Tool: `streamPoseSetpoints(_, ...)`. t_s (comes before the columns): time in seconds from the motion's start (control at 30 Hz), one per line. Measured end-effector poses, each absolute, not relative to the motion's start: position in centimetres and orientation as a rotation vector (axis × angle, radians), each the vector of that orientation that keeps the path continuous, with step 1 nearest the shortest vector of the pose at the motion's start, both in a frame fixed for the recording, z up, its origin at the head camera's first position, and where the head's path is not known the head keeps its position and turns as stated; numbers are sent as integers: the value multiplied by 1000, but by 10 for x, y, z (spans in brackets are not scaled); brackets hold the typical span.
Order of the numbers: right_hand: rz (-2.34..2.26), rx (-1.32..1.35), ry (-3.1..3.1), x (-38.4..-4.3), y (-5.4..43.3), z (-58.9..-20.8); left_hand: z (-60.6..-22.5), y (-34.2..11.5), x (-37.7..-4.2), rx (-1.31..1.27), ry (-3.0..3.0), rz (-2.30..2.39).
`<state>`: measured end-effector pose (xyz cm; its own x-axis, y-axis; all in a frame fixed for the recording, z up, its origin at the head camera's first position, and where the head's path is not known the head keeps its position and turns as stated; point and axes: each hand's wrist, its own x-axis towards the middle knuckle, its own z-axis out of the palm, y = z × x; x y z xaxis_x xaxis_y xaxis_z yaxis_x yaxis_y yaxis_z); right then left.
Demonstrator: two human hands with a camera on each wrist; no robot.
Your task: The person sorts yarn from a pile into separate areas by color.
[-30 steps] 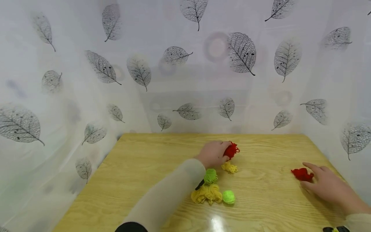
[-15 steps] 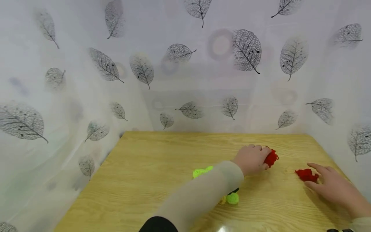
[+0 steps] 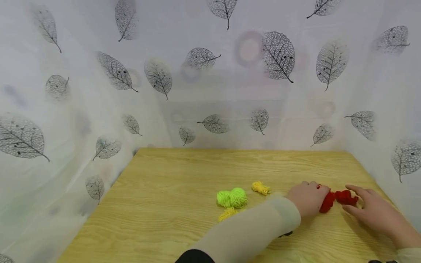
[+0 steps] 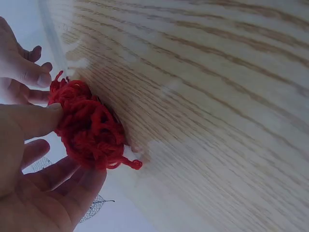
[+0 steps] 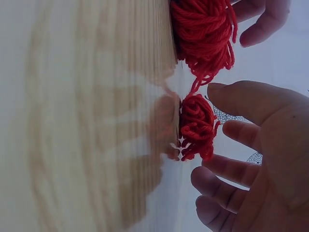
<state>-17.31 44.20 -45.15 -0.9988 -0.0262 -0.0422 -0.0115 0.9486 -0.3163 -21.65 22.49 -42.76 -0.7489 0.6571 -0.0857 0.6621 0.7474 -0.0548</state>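
Note:
My left hand grips a red yarn bundle low over the table, thumb and fingers around its sides; the left wrist view shows its loose loops. Just to its right lies a smaller red yarn bundle. The two bundles sit end to end, joined or nearly so by strands in the right wrist view. Around the smaller bundle my right hand is spread, thumb and fingers loosely bent beside it; no pinch on it shows.
Left of my left arm are a bright green yarn bundle and a small yellow yarn bundle. Another yellow yarn bundle is partly hidden by the sleeve. Behind the wooden table hangs a leaf-patterned curtain.
My left hand has carried the larger red yarn bundle rightward and nearer, from beside the small yellow yarn to the smaller red bundle. My right hand has stayed nearly still.

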Motion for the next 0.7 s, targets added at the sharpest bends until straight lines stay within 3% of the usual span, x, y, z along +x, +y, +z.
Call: streamPoseSetpoints(0.7,-556,-126,3162,-166,419,-437,-412,166,-223,1242,2843,-142)
